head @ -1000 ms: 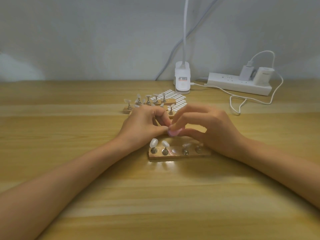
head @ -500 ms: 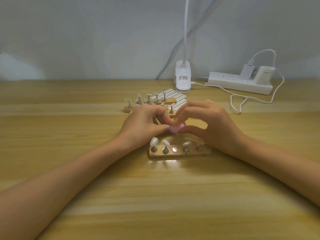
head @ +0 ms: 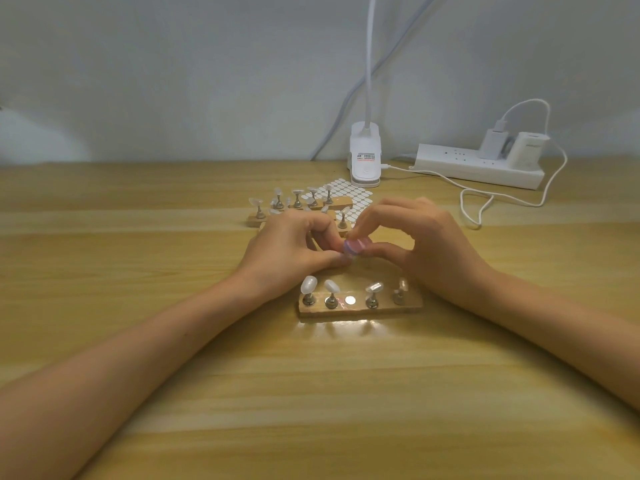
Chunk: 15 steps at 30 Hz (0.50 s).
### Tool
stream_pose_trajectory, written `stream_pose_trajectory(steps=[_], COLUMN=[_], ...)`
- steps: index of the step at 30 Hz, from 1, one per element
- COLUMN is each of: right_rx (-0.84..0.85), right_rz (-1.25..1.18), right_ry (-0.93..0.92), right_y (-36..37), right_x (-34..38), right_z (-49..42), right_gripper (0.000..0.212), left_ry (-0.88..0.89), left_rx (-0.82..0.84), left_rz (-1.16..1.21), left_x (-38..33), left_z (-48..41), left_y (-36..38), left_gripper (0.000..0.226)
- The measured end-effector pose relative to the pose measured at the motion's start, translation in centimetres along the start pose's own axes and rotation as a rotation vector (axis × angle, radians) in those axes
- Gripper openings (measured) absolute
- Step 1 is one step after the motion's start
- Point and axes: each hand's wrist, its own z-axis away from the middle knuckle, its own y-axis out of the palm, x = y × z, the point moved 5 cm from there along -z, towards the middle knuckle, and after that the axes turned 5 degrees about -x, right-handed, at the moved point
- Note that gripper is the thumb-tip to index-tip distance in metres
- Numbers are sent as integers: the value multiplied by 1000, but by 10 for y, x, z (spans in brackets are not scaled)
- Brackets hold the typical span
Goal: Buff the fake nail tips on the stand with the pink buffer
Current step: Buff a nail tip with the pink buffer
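A white clip lamp base (head: 365,161) and a white power strip (head: 478,168) are sitting at the far edge of the wooden table (head: 138,341). A white sheet of oval stickers (head: 353,197) and more wooden stands of clear tips (head: 294,206) are lying just behind the hands. The right hand (head: 426,244) is pinching the small pink buffer block (head: 356,244) between thumb and fingers, above and behind the near wooden stand (head: 360,308). The stand's four fake nail tips (head: 309,284) are standing apart from both hands. The left hand (head: 287,251) is curling its fingertips against the buffer's left end; what they are gripping is hidden.
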Motion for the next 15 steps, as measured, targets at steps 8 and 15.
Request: stream_pose_trajectory(steps=[8,15], right_rx=[8,13], right_rz=[1,-29], right_ry=[-1,-40], right_y=[0,2], right_x=[0,1], right_z=[0,1], right_gripper=[8,8], left_ry=[2,7], left_rx=[8,12], left_rz=[-12,-4], left_x=[-3,-2], left_z=[1,0], left_y=[0,0], left_gripper=[20,21])
